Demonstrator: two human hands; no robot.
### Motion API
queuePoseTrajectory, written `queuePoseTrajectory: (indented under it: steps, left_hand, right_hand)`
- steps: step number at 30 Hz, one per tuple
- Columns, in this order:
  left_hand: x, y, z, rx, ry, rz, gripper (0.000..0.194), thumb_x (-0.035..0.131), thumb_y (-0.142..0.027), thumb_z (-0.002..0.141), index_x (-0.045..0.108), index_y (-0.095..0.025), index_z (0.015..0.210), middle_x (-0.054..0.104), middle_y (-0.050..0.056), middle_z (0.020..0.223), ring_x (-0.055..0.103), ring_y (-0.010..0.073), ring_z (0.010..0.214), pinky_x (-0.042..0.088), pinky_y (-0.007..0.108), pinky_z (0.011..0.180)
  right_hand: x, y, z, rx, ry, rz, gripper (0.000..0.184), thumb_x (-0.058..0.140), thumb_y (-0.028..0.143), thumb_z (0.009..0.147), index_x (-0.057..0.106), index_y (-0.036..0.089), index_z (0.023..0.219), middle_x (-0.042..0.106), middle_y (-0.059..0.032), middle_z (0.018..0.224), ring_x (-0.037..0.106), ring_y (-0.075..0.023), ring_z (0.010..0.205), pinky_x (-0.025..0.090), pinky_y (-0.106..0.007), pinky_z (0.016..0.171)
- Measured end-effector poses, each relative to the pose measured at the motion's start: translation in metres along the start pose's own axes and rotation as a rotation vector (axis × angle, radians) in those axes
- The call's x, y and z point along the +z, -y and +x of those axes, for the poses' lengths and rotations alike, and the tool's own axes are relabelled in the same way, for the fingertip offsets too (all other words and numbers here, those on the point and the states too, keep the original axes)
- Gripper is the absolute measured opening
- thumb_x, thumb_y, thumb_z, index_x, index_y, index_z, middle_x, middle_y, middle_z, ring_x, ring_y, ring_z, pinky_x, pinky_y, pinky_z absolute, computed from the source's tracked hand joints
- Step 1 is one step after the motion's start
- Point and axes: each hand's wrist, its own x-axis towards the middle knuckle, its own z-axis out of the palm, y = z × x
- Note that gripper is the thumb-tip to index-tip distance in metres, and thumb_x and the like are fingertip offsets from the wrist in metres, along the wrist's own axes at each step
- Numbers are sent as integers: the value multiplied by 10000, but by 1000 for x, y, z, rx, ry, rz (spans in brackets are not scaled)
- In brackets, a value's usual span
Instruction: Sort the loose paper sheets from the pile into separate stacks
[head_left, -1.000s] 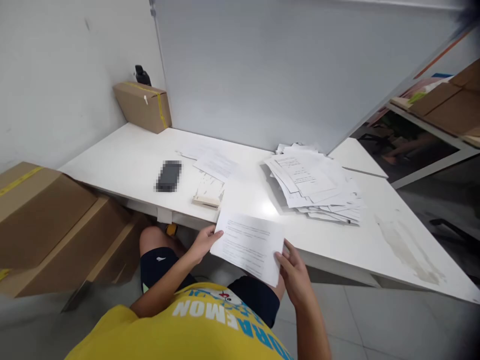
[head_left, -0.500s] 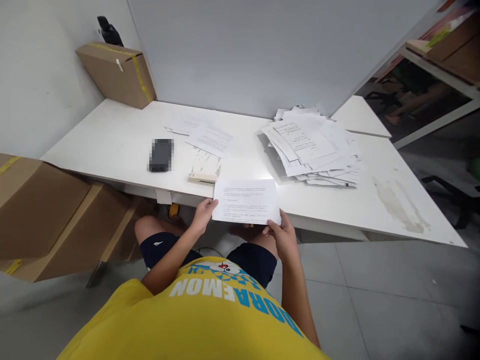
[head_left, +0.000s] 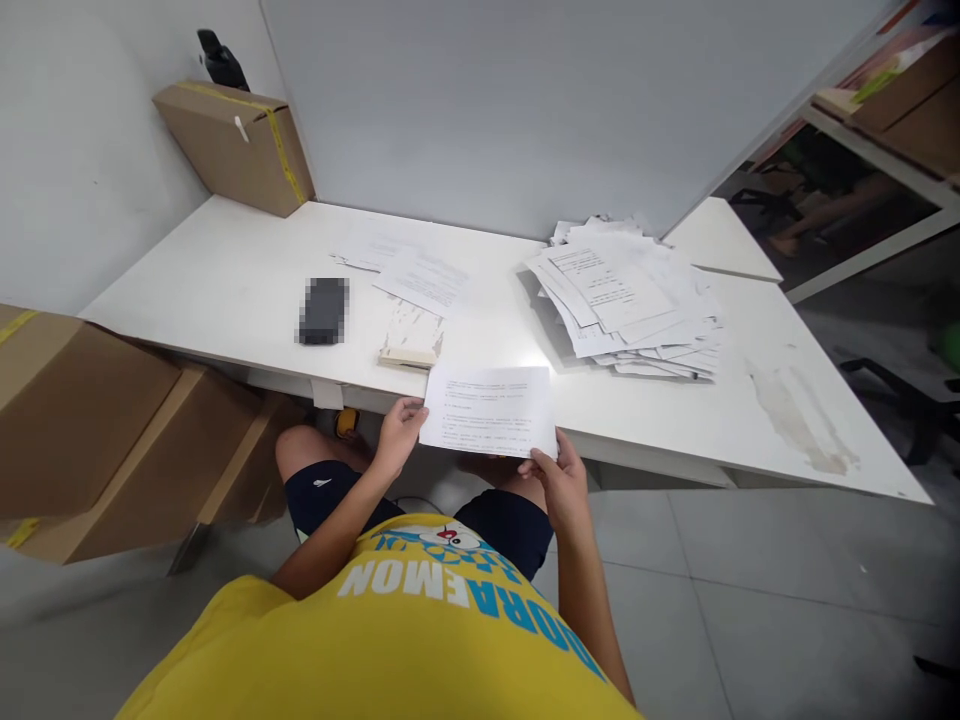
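"Where is the printed sheet [head_left: 487,410] held?"
"Over the front edge of the desk [head_left: 247,275]; whether the desk is touched by it cannot be told."
"And how is it gripped?"
"Its left side is pinched by the left hand [head_left: 401,432], nearly closed, with the thumb laid on top. Its lower right corner is pinched by the right hand [head_left: 562,483], also nearly closed, the fingers partly hidden."
"What else is borne by the desk?"
"On its right half, a ragged paper pile [head_left: 630,290] is stacked. On its left half, a dark object [head_left: 322,311], blurred out, is laid, and loose papers [head_left: 424,275] are spread. At its far left corner, a taped cardboard box [head_left: 225,145] is placed."
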Motion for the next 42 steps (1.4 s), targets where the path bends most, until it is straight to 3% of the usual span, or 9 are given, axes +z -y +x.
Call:
queuePoseTrajectory:
  steps: [5, 10, 21, 25, 29, 33, 35, 38, 42]
  left_hand:
    - [6, 0, -6, -20, 43, -29, 417, 788, -442, 659, 573, -197, 918, 637, -1, 687, 608, 169, 625, 439, 252, 580]
    - [1, 2, -9, 17, -2, -49, 398, 754, -402, 683, 528, -222, 956, 611, -21, 693, 580, 157, 607, 402, 240, 576]
    - [-12, 10, -7, 117, 1, 7, 290, 704, -388, 767, 607, -199, 964, 629, 13, 754, 611, 163, 705, 442, 234, 620]
    - [-14, 10, -2, 284, -25, 258, 312, 616, -383, 870, 613, -201, 1123, 663, 62, 947, 637, 158, 755, 500, 253, 652]
    - [-23, -9, 5, 677, -166, 737, 288, 496, -309, 953, 620, -209, 1193, 647, 102, 1092, 644, 215, 957, 553, 363, 833]
    - [-24, -36, 22, 1002, -110, 1074, 322, 431, -217, 969, 620, -209, 1230, 636, 121, 1239, 484, 298, 1320, 411, 500, 1104]
    - [-20, -44, 34, 1054, 9, 1174, 380, 397, -156, 959, 599, -213, 1277, 615, 121, 1308, 446, 301, 1365, 389, 518, 1118]
    - [-14, -45, 48, 1064, 124, 1235, 416, 364, -105, 938, 611, -188, 1262, 643, 135, 1249, 535, 290, 1260, 440, 497, 1059]
    - [-6, -40, 57, 1035, 63, 1195, 413, 344, -108, 939, 621, -167, 1239, 654, 140, 1189, 569, 269, 1177, 468, 453, 1018]
  right_hand:
    - [-3, -3, -4, -11, -14, 3, 774, 763, 362, 659, 522, 173, 1370, 640, 39, 584, 598, -162, 519, 481, -292, 534]
    - [-2, -7, -7, 5, 3, 8, 752, 771, 369, 651, 531, 188, 1340, 638, 47, 572, 599, -167, 513, 489, -299, 530]
    - [5, -10, -6, -23, 48, 26, 676, 746, 349, 687, 554, 190, 1315, 649, 40, 570, 605, -158, 512, 507, -294, 549]
    - [0, -15, -1, -49, -16, 59, 683, 753, 329, 666, 557, 178, 1303, 676, 38, 627, 611, -146, 498, 501, -281, 528]
    - [-5, -19, 1, -63, -45, 85, 636, 744, 313, 683, 564, 167, 1275, 682, 42, 636, 620, -135, 502, 498, -261, 522]
    - [-5, -21, 2, -46, -41, 95, 625, 752, 314, 665, 562, 165, 1241, 689, 38, 639, 620, -135, 495, 509, -264, 517]
    - [-4, -23, 3, -51, -42, 94, 626, 752, 322, 655, 561, 168, 1231, 687, 37, 635, 620, -141, 491, 512, -272, 509]
    - [-4, -28, 4, -63, -51, 106, 602, 741, 341, 661, 568, 172, 1212, 682, 39, 633, 619, -143, 485, 510, -274, 498]
    - [-5, -32, 5, -53, -35, 128, 540, 733, 323, 678, 584, 175, 1176, 686, 35, 657, 629, -137, 503, 513, -260, 509]
